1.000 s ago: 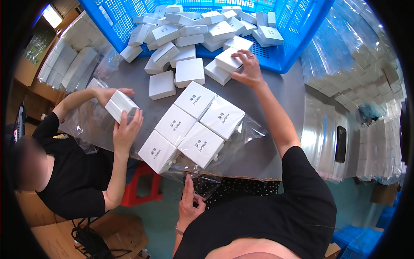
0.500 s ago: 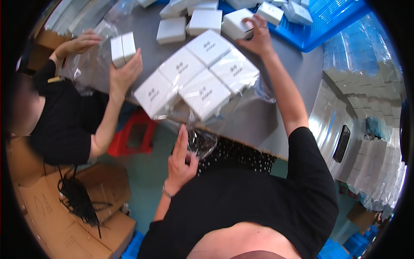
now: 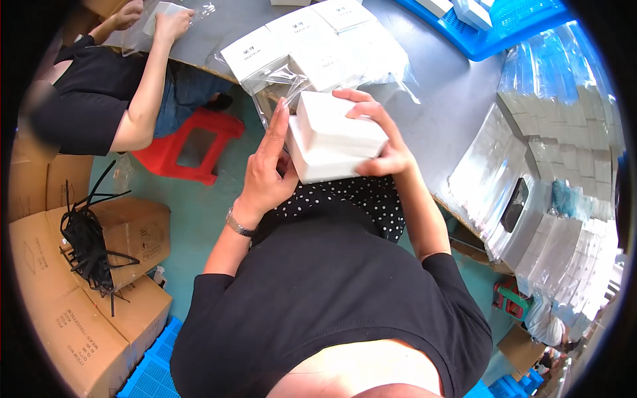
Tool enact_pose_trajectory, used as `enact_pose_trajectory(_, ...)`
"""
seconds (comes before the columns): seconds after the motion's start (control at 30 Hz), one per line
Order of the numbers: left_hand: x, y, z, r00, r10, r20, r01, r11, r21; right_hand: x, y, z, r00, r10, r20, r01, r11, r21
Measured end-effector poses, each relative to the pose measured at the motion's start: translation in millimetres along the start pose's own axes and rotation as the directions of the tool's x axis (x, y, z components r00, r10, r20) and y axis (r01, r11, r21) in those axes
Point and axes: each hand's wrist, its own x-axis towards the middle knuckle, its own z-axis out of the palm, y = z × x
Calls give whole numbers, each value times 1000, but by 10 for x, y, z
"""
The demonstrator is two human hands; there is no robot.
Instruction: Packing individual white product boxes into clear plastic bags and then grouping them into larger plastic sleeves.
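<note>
Two white boxes [image 3: 340, 123], apparently one on the other and set askew, are held just in front of the table's near edge. My right hand [image 3: 381, 136] is closed around their right side, fingers on top and thumb lower down. Against the left side rests my left hand [image 3: 269, 162], its fingers pointing up and its thumb by the lower box, so the boxes sit between both hands. Beyond them, a block of several white boxes [image 3: 302, 40] lies on the table in clear plastic wrap [image 3: 282, 78], whose loose end reaches toward my left fingertips.
At the upper left a co-worker's hands [image 3: 169, 23] handle a white box in clear plastic. A blue basket [image 3: 474, 50] holds white boxes at the upper right. A red stool [image 3: 199, 149], cartons [image 3: 70, 318] and black straps [image 3: 89, 255] are on the left. Wrapped stacks [image 3: 564, 146] line the right.
My right hand has come back from the far boxes to my front, bringing white boxes. My left hand has risen to meet them. The co-worker's box has moved into plastic; the view has shifted.
</note>
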Motion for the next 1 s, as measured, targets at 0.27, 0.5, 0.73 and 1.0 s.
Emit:
enact_pose_trajectory(0.27,-25,-75,188,984,176,-35,-165,963,215,-60,-44,247,977,-46,-206,-80,822,-564)
enact_pose_trajectory(0.5,266,-2,442,955,261,-138,-215,935,281,-49,-111,195,959,-72,-274,-127,754,-644)
enact_pose_trajectory(0.73,-23,-122,493,971,209,-114,-178,957,229,-183,48,216,973,-118,-198,-33,777,-629)
enact_pose_trajectory(1.0,-189,-126,576,969,235,-75,-190,905,381,-138,125,597,901,-237,-364,-141,633,-761)
